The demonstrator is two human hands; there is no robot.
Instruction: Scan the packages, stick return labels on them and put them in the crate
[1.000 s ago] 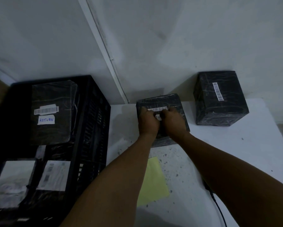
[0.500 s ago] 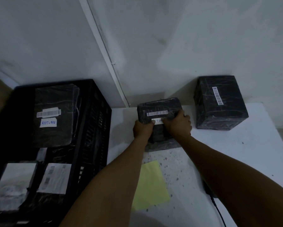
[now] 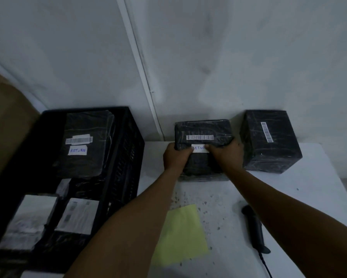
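A black wrapped package (image 3: 202,129) with a barcode strip stands on the white table (image 3: 301,197) near the wall. A white return label (image 3: 199,147) sits on its top below the barcode. My left hand (image 3: 175,157) grips the package's left side, thumb at the label's left end. My right hand (image 3: 226,155) grips the right side, thumb over the label's right end. A second black package (image 3: 269,141) with a barcode stands to the right. The black crate (image 3: 126,157) at left holds several packages, one marked RETURN (image 3: 82,145).
A black handheld scanner (image 3: 253,227) with a cable lies on the table under my right forearm. A yellow sheet (image 3: 180,235) lies between my forearms. The wall rises right behind the packages. Brown cardboard (image 3: 6,121) stands at far left.
My hands moved apart from the middle of the package top to its two sides, uncovering the return label. The view has shifted, and the scanner now shows.
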